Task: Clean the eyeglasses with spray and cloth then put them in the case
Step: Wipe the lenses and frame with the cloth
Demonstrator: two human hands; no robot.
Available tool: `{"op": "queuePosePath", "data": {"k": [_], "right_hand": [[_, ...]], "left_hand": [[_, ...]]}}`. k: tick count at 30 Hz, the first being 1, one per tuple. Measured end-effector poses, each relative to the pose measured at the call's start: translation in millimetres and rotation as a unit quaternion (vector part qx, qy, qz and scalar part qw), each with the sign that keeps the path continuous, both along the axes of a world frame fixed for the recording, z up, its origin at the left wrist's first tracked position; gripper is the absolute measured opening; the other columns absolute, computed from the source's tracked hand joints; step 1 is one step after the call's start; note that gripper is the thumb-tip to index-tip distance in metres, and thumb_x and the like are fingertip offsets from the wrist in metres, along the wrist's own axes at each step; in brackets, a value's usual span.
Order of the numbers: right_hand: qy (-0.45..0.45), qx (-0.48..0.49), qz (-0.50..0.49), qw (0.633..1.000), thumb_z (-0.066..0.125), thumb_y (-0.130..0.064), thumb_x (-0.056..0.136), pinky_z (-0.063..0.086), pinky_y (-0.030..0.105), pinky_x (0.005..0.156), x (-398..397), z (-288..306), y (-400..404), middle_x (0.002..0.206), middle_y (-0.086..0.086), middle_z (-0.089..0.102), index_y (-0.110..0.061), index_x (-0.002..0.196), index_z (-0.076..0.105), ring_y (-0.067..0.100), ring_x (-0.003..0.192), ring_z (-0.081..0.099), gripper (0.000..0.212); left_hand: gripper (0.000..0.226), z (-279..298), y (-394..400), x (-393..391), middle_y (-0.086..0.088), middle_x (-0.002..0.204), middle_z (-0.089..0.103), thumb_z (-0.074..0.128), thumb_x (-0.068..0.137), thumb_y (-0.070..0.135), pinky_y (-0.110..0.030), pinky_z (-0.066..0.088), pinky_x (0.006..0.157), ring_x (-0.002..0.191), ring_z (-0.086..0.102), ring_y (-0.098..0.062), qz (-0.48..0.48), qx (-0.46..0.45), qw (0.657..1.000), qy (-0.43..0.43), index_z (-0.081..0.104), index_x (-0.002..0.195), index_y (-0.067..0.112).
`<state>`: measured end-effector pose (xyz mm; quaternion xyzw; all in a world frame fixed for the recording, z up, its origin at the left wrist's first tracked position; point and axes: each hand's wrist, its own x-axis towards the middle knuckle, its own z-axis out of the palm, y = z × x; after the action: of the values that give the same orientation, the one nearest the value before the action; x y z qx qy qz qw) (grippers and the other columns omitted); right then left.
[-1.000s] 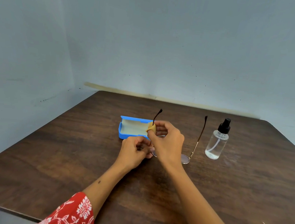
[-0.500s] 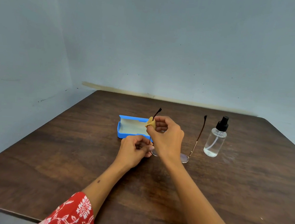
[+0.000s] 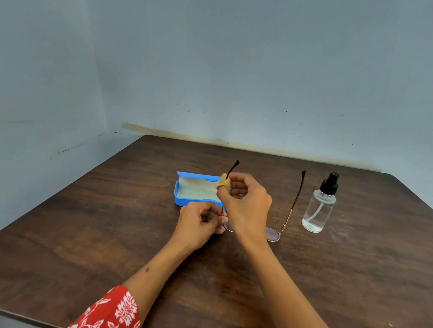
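Thin metal-framed eyeglasses point(image 3: 273, 234) rest at the table's middle with both temple arms pointing away from me. My left hand point(image 3: 199, 224) pinches the frame at its left lens. My right hand point(image 3: 246, 205) pinches a small tan cloth point(image 3: 223, 182) folded around the left temple arm, high up near its dark tip. Just behind my hands lies the open blue case point(image 3: 181, 201), pale lining showing. A clear spray bottle point(image 3: 318, 210) with a black pump stands to the right of the glasses.
The dark wooden table point(image 3: 101, 232) fills the lower view and sits in a corner of pale blue walls. Its left and near edges are visible.
My right hand and the cloth have slid slightly up along the left temple arm. The left hand keeps its hold on the frame.
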<state>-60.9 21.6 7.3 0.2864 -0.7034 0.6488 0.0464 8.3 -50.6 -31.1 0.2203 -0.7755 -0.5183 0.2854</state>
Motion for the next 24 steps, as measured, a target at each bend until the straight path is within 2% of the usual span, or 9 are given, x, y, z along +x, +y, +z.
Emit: {"op": "queuePosePath", "data": {"k": [4,9,11,17,24], "right_hand": [[-0.006,0.036,0.006,0.999,0.07,-0.008,0.073,0.046,0.005,0.062,0.9,-8.7,-0.5,0.073,-0.01,0.067,-0.014,0.092,0.071,-0.005,0.065,0.057,0.02],[0.017,-0.038,-0.004,0.999,0.072,-0.009,0.074,0.046,0.008,0.062,-0.1,15.3,-1.0,0.074,-0.01,0.067,-0.017,0.087,0.068,-0.001,0.065,0.058,0.016],[0.017,-0.039,0.0,0.999,0.072,-0.008,0.074,0.046,0.008,0.062,0.0,16.8,-1.5,0.074,-0.011,0.067,-0.018,0.088,0.068,-0.001,0.066,0.058,0.017],[-0.008,0.039,0.004,0.999,0.071,-0.01,0.071,0.045,0.006,0.062,1.0,-4.8,-0.2,0.069,-0.013,0.064,-0.017,0.089,0.07,-0.008,0.063,0.056,0.019],[0.016,-0.001,0.009,1.0,0.072,-0.008,0.072,0.047,0.008,0.063,-2.3,14.8,-1.6,0.075,-0.01,0.067,-0.017,0.089,0.07,-0.004,0.064,0.058,0.019]], "left_hand": [[0.014,0.1,-1.5,1.2,-0.004,0.07,0.069,0.059,0.082,-0.007,-0.012,0.05,0.056,0.058,0.067,-0.003,-0.006,-0.02,1.0,0.002,0.067,0.089,0.002],[0.008,-1.3,-1.3,-1.4,-0.015,0.073,0.071,0.066,0.08,-0.001,-0.017,0.054,0.061,0.057,0.067,-0.009,0.005,0.01,1.0,0.005,0.068,0.088,-0.001],[0.009,-1.4,-0.9,-1.3,-0.017,0.075,0.07,0.066,0.081,-0.002,-0.016,0.055,0.061,0.057,0.067,-0.009,0.005,0.014,1.0,0.004,0.068,0.089,-0.003],[0.013,-1.6,-2.8,-0.8,-0.006,0.071,0.07,0.06,0.082,-0.007,-0.016,0.053,0.06,0.06,0.069,-0.009,-0.001,-0.001,1.0,-0.003,0.068,0.088,0.001],[0.007,-2.7,-2.2,-2.4,-0.01,0.071,0.071,0.066,0.081,-0.001,-0.024,0.058,0.067,0.061,0.069,-0.015,0.005,0.016,1.0,0.003,0.069,0.087,0.002]]}}
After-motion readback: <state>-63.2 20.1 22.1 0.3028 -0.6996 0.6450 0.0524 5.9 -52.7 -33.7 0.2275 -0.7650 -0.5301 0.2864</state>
